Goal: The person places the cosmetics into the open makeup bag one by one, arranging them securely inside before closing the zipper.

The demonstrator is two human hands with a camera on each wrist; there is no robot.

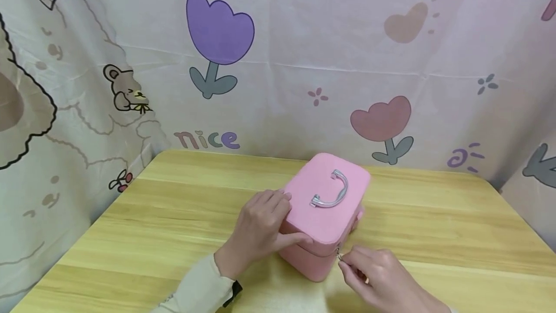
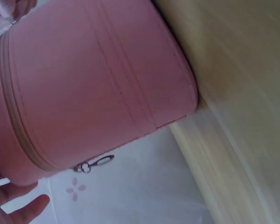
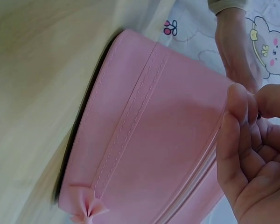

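Note:
A pink case (image 1: 326,197) with a silver handle (image 1: 336,192) on its lid stands upright and angled on the wooden table. My left hand (image 1: 262,223) rests against the lid's left edge, its thumb stretched along the near end. In the left wrist view, some left fingers (image 2: 25,207) extend beside the lid. At the near right corner, my right hand (image 1: 378,272) pinches a small metal zipper pull (image 1: 339,254). Those pinching fingertips (image 3: 240,100) hide most of the pull in the right wrist view. The zipper (image 3: 191,179) runs beneath the lid, which lies down on the case.
Another zipper pull (image 2: 100,161) hangs at the case's other side. A pink bow (image 3: 87,205) sits low on the case's side. The wooden table (image 1: 173,206) extends around the case. Behind it hangs a printed curtain (image 1: 282,28) with flowers and bears.

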